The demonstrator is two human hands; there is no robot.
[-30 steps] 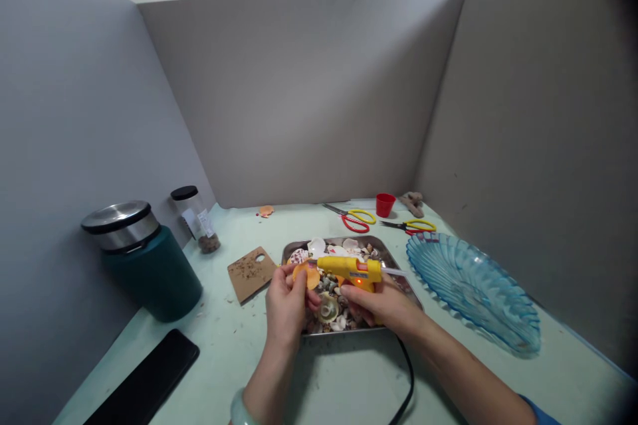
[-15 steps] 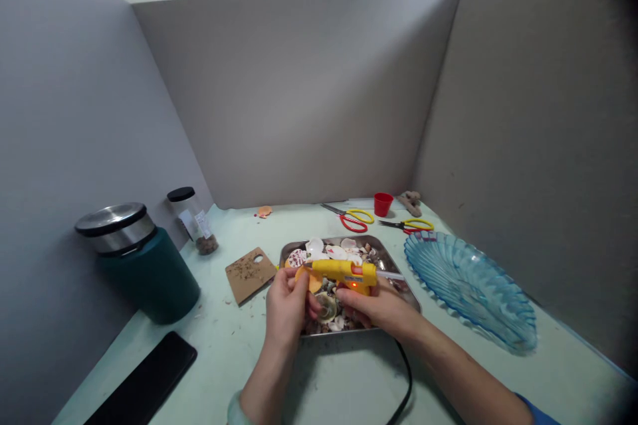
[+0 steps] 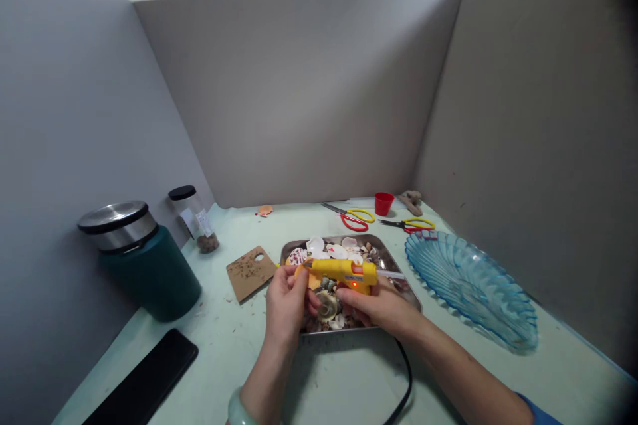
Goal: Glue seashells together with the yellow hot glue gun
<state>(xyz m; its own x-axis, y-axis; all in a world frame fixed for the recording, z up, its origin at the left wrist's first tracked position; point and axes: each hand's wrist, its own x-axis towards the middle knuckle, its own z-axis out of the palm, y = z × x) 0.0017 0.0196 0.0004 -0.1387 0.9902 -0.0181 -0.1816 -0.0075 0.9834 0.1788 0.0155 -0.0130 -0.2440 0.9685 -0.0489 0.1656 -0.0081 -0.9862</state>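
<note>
At the left stands a teal insulated jar (image 3: 149, 272) with a steel lid, a black smartphone (image 3: 144, 378) lying near it; farther back, a clear black-lidded jar (image 3: 198, 220) leans in view, then a brown board (image 3: 249, 272) with a hole and dark crumbs on it; the left hand (image 3: 286, 295) pinches an orange shell (image 3: 314, 280) between thumb and fingers, above the left part of a metal tray (image 3: 386, 257) of assorted shells; the right hand (image 3: 381, 305) has its fingers closed around the grip of a yellow glue gun (image 3: 343, 270), red light lit, nozzle pointing left at the orange shell, though whether they touch I cannot tell; beyond the tray lie scissors (image 3: 353, 216); at the right, a red cup (image 3: 384, 203), more scissors (image 3: 411, 224) and, nearer, a blue scalloped dish (image 3: 471, 289).
</note>
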